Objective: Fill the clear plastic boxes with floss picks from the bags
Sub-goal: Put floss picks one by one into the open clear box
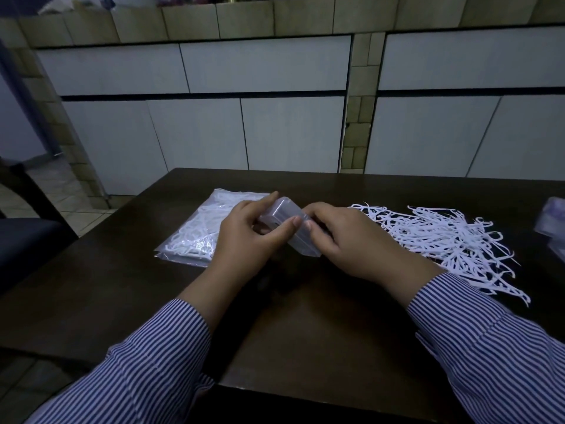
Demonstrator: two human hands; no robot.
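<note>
A small clear plastic box (292, 223) is held above the middle of the dark table (305, 325), tilted. My left hand (247, 237) grips its left side, thumb on the near face. My right hand (342, 237) pinches its right end with thumb and fingers. A clear bag of white floss picks (195, 231) lies flat on the table to the left, partly behind my left hand. A loose pile of white floss picks (452, 240) is spread on the table to the right of my right hand.
More clear plastic boxes (553, 228) sit at the table's right edge, cut off by the frame. A dark chair (21, 240) stands at the left. White cabinet doors and tiled pillars lie beyond the table's far edge.
</note>
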